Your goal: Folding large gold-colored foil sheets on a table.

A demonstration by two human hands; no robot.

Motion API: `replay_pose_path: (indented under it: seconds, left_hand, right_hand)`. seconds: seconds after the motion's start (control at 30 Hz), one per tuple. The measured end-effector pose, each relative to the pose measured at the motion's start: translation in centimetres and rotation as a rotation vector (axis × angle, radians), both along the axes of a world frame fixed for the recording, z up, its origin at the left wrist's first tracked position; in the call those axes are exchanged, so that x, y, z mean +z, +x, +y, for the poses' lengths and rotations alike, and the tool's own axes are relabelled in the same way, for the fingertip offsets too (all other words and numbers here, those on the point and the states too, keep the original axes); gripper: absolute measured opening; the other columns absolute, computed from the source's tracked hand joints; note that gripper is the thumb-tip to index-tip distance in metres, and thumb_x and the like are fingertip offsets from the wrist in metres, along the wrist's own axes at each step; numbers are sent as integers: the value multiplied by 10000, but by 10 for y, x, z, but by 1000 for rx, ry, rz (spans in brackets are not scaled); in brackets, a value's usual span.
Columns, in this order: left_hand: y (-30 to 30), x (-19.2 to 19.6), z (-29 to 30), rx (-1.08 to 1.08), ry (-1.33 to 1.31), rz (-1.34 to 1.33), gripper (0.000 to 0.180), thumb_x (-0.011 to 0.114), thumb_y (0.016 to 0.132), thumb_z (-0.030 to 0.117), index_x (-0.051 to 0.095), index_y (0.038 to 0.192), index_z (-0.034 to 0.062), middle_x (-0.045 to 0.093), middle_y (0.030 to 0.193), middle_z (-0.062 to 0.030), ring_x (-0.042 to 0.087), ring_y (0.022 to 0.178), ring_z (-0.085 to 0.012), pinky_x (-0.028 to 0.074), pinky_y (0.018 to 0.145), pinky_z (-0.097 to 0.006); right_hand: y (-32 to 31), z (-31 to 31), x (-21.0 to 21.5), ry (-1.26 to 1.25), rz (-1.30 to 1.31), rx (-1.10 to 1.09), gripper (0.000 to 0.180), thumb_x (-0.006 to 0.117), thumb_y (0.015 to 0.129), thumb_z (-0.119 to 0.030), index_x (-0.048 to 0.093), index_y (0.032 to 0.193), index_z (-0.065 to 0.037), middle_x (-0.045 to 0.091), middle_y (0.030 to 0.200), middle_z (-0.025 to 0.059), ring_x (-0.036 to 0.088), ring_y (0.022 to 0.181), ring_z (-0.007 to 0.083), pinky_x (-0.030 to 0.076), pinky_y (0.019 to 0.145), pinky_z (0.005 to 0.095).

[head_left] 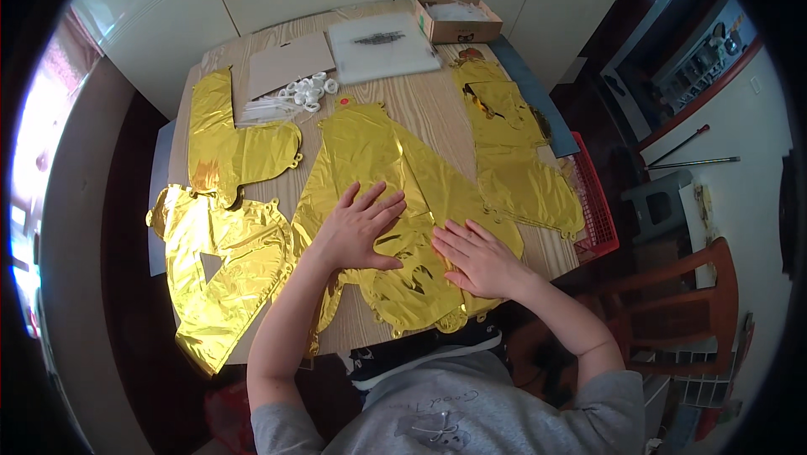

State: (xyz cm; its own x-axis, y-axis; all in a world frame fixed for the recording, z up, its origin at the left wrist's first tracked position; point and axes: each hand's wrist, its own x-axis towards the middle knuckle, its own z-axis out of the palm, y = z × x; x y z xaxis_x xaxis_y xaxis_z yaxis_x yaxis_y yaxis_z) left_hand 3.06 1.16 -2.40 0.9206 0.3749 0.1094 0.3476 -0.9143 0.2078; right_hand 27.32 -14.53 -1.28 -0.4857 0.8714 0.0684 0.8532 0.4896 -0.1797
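Note:
Flat gold foil balloons lie spread over a wood-grain table. My left hand (360, 232) rests palm down, fingers spread, on the large middle foil balloon (370, 148). To its right, my right hand (477, 257) lies flat on the same gold foil, near the table's front edge. The foil under both hands is creased. At the left are an L-shaped foil balloon (214, 140) and, nearer me, another foil balloon (244, 236) with a small triangular opening. A further foil balloon (508, 144) lies along the right side.
Behind the balloons are white plastic rings (309, 92), thin white sticks (267, 108), a cardboard sheet (290, 64) and a stack of clear plastic bags (382, 55). A cardboard box (458, 22) stands at the back right. A red basket (595, 203) and wooden chair (681, 304) are on the right.

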Motion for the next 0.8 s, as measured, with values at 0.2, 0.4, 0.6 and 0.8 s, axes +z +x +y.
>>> replay_pose_path:
  seconds: [0.2, 0.4, 0.6, 0.8]
  left_hand:
    - [1, 3, 0, -3, -11, -7, 948, 646, 675, 675, 447, 1380, 73, 411, 1466, -57, 289, 1403, -289, 169, 1151, -520]
    - [1, 3, 0, 1, -21, -8, 951, 651, 671, 671, 445, 1380, 71, 413, 1465, -60, 289, 1403, -298, 167, 1152, -522]
    - [3, 3, 0, -7, -35, -21, 987, 692, 631, 662, 442, 1381, 71, 411, 1466, -64, 281, 1405, -313, 158, 1151, -527]
    - [2, 0, 0, 4, -27, -7, 990, 683, 637, 671, 439, 1384, 70, 409, 1468, -57, 284, 1405, -311, 155, 1153, -522]
  right_hand:
    - [8, 16, 11, -126, -122, 49, 979, 631, 729, -641, 340, 1429, -22, 316, 1503, 140, 224, 1420, 316, 178, 1147, 488]
    - [3, 12, 26, -134, -183, 57, 1134, 670, 633, -702, 291, 1443, -4, 297, 1492, 197, 209, 1413, 365, 172, 1150, 482]
    - [25, -32, 3, -65, 148, -481, 685, 753, 737, -459, 488, 1176, -7, 474, 1170, 167, 430, 1126, 359, 354, 988, 460]
    - [22, -36, 8, -86, 119, -553, 334, 746, 766, -289, 567, 928, -58, 536, 912, 96, 518, 921, 309, 413, 889, 427]
